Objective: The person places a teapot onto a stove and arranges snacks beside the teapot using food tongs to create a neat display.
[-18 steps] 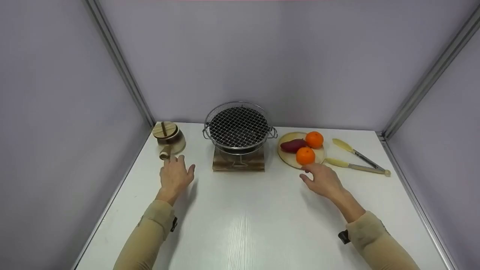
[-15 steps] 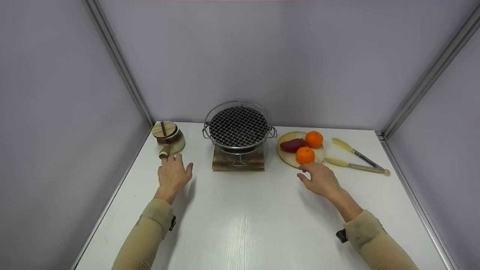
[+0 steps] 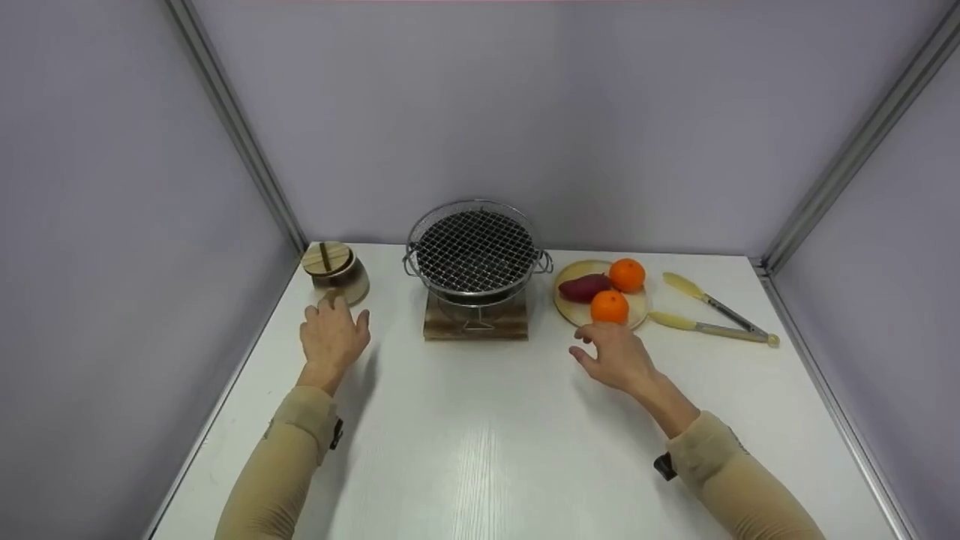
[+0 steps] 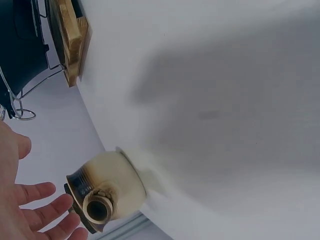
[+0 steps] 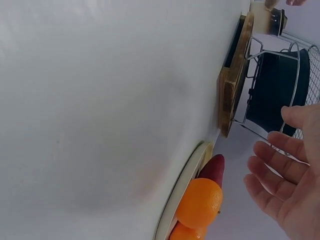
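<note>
A teapot with a wooden lid and a hollow side handle stands at the back left. My left hand hovers just in front of it, fingers extended and the thumb spread. In the left wrist view those fingers are beside the teapot's handle, holding nothing; contact is hard to tell. Over the near side of the wooden plate, my right hand hangs with loosely bent fingers. It is nearest to the front orange. The right wrist view has this hand holding nothing.
A round grill with a wire mesh stands on a wooden base at the back middle. Behind the front orange lie another orange and a dark red sweet potato. Spread tongs lie right of the plate. Walls enclose the table.
Both hands have shifted left. The left hand has also come slightly farther forward and now covers much of the teapot handle. The teapot, grill, plate and tongs have stayed in place.
</note>
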`<action>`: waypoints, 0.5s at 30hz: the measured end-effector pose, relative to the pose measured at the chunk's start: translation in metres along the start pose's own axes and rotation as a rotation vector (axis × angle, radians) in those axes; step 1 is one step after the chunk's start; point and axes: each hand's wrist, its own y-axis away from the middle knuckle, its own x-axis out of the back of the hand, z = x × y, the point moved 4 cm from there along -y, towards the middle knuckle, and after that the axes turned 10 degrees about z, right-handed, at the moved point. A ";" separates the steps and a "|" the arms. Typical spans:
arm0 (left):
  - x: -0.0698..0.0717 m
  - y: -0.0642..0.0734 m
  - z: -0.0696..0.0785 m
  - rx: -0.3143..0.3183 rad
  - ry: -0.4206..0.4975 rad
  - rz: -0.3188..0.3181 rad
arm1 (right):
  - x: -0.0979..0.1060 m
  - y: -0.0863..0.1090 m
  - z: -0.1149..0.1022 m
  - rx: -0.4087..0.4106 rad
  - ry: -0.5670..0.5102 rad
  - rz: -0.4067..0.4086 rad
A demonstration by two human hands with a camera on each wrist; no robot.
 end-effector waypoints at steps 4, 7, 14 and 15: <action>-0.001 -0.004 -0.004 -0.002 -0.030 0.001 | -0.008 -0.003 -0.006 0.026 0.010 0.012; -0.003 -0.006 -0.007 0.004 -0.050 -0.017 | -0.015 -0.004 -0.010 0.034 0.021 0.005; -0.002 -0.016 -0.014 0.028 -0.068 -0.006 | -0.029 -0.007 -0.018 0.063 0.058 -0.004; -0.002 -0.018 -0.015 0.031 -0.073 0.001 | -0.031 -0.008 -0.020 0.072 0.067 -0.004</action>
